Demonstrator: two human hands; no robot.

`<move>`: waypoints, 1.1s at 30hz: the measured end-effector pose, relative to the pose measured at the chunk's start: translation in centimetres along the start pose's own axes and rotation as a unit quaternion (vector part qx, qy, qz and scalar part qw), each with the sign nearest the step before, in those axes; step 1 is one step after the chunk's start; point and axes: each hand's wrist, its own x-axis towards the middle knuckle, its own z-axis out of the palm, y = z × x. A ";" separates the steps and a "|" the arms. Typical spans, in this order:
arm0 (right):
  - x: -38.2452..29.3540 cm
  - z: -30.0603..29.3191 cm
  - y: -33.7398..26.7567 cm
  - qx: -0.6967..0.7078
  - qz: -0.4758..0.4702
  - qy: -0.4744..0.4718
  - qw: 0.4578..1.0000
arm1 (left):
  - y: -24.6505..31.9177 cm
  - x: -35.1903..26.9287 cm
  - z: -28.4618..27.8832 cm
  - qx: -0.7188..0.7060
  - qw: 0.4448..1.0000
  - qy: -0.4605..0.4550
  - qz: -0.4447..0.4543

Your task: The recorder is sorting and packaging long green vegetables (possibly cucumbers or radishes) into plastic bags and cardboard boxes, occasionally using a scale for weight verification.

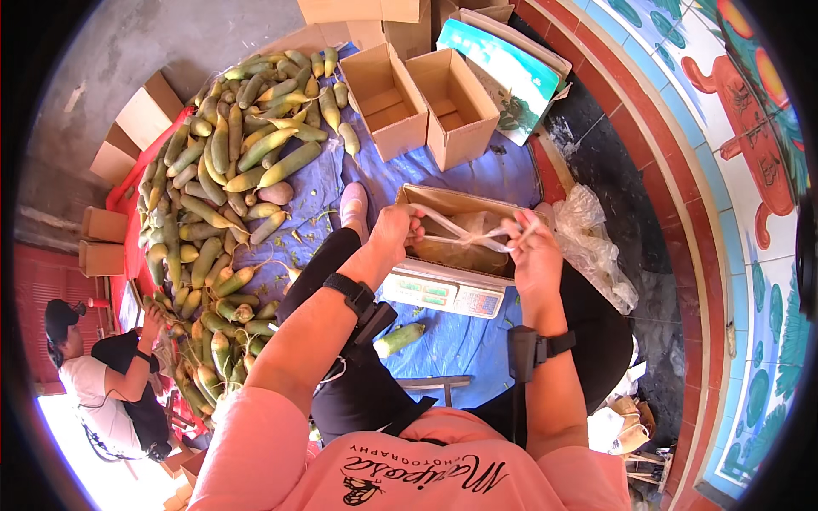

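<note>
A clear plastic bag (461, 257) lies inside an open cardboard box (441, 193), its neck twisted or knotted above the middle. My left hand (391, 235) pinches one stretched strand of the bag over the box's left side. On the other side, the fingers of my right hand (535, 254) grip the opposite strand. What the bag holds is hard to make out through the film. The box rests on a white digital scale (418, 291), whose display and keypad face me. A single green radish (399, 339) lies on the blue tarp (418, 367) between my legs.
A large heap of green radishes (220, 169) spreads to the left. Two open cardboard boxes (401, 134) stand ahead, beside a printed carton (505, 70). Crumpled plastic bags (591, 246) lie at right, near a tiled wall (722, 160). A co-worker (105, 383) sits at lower left.
</note>
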 end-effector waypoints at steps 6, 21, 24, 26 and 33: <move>-1.2 3.2 1.2 -0.353 0.001 -0.265 0.897 | 1.4 -3.0 0.2 -0.077 0.935 -0.336 0.082; 3.3 0.1 2.5 -0.589 -0.157 -0.233 0.757 | -0.4 0.1 1.4 0.425 0.832 -0.076 0.349; 4.3 -1.1 -0.8 -0.655 -0.118 -0.283 0.690 | 0.2 0.8 0.4 0.674 0.605 0.004 0.424; 3.2 -0.2 -2.7 -0.719 -0.084 -0.298 0.622 | 0.1 0.3 1.0 0.742 0.485 0.001 0.463; 1.6 -1.0 -8.3 -0.761 -0.182 -0.427 0.453 | 0.6 -0.4 1.9 0.864 0.242 -0.009 0.441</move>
